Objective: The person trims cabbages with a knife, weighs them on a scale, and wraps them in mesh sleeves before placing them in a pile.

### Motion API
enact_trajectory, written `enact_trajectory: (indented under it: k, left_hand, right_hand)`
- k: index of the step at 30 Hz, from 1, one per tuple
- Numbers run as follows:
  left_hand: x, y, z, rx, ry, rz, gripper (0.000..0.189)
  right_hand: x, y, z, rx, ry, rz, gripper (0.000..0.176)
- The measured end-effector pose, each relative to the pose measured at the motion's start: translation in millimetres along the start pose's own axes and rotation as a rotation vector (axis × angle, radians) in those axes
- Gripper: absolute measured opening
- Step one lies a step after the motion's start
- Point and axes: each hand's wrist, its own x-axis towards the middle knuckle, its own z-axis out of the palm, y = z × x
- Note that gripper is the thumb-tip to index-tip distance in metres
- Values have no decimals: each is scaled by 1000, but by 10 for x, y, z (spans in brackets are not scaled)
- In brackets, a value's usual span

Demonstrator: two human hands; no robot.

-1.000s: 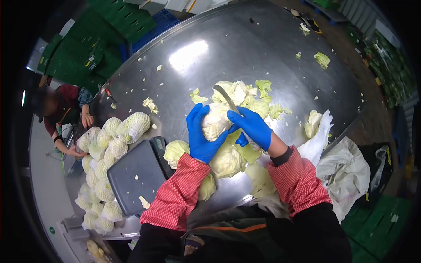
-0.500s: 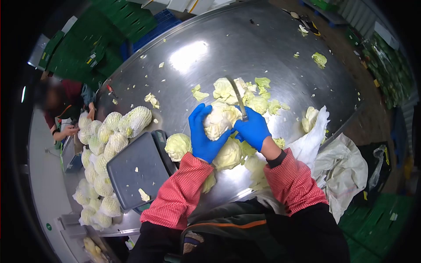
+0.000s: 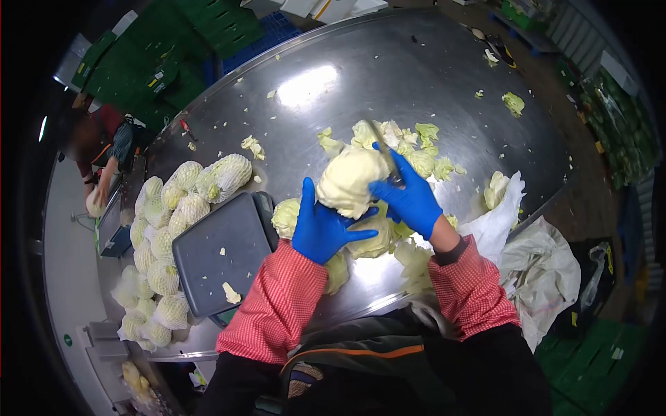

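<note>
A pale cabbage head point(image 3: 352, 179) is between my two blue-gloved hands, above the steel table point(image 3: 388, 76). My left hand point(image 3: 325, 225) is below and to the left of it, fingers spread, palm toward the cabbage. With my right hand point(image 3: 411, 195) I hold a knife point(image 3: 385, 147) and touch the cabbage's right side; the blade is blurred and points up and away. Another cabbage point(image 3: 371, 239) lies under my hands, and one point(image 3: 286, 216) sits left of my left hand. Loose leaves point(image 3: 423, 156) lie beyond the knife.
Left of my hands stand a grey tray point(image 3: 218, 260) and many net-wrapped cabbages point(image 3: 184, 225). A co-worker point(image 3: 97, 139) is at the far left, reaching toward a cabbage. A white sack point(image 3: 544, 277) hangs at the right edge. Green crates point(image 3: 146, 62) are stacked at the back left.
The cabbage has turned over and now shows a smooth pale side. My left hand has opened wider beneath it. The co-worker's hands have moved away from the netted cabbages toward the lower left.
</note>
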Motion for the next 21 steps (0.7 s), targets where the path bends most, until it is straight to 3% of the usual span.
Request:
enact_trajectory:
  k: [1,3,7,10,11,14,15,18,19,20,21]
  left_hand:
    - [-50,31,-5,79,-92,-38,76]
    - [-73,93,14,179,22,56,76]
    - [-129,26,-60,78,192,109,68]
    - [-181,13,-173,46,259,146,64]
    - [-185,16,-237,30,258,154,65]
    - [-218,80,-245,50,274,140,70]
    - [-242,91,-220,67,284,125,71]
    - [-320,84,-179,242,109,3,76]
    - [-364,105,-105,157,66,-41,75]
    - [-359,77,-131,470,92,98,78]
    - [-353,37,-180,781,117,241,83]
  right_hand:
    - [-1,-15,-8,114,-17,47,69]
    - [-9,-62,-12,343,-61,140,54]
    - [-31,62,279,443,85,80,33]
    - [-115,9,211,341,-4,96,28]
    - [-209,-139,102,286,-243,186,36]
    - [-194,-197,131,-272,-125,-49,60]
    - [-196,-286,100,-528,-86,-90,80]
    - [-155,-142,220,-609,-43,-302,86]
    - [-106,-56,194,-452,-47,-309,82]
    - [-62,10,173,-295,-52,-318,80]
    - [-68,61,117,-75,-141,-85,76]
